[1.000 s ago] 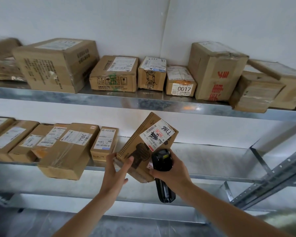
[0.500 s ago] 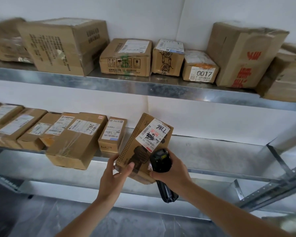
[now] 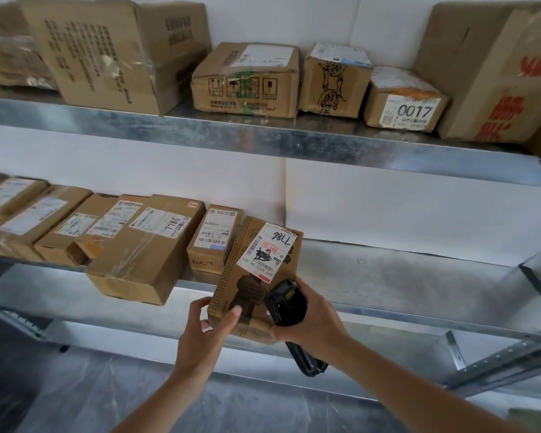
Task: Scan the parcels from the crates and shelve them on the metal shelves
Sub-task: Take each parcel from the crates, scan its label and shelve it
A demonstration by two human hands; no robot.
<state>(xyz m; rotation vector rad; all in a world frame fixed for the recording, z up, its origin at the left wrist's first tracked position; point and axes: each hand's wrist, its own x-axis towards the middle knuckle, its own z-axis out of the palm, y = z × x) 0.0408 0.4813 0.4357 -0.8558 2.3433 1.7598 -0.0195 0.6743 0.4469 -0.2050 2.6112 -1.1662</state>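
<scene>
A flat cardboard parcel (image 3: pixel 250 285) with a white label marked 7786 lies tilted, its far end over the lower metal shelf (image 3: pixel 403 267), just right of a small labelled box (image 3: pixel 213 242). My left hand (image 3: pixel 210 329) grips its near left corner, thumb on top. My right hand (image 3: pixel 310 320) holds a black handheld scanner (image 3: pixel 286 303) against the parcel's near right edge; the scanner's handle sticks out below the hand.
A row of labelled parcels (image 3: pixel 144 245) fills the left of the lower shelf; its right half is bare metal. The upper shelf (image 3: pixel 294 139) carries several boxes, one marked 0017 (image 3: pixel 406 101). A shelf upright and brace (image 3: pixel 497 364) stand at right.
The parcel has moved forward and down onto the lower shelf beside the small box, both hands following. The camera has come closer to the shelves.
</scene>
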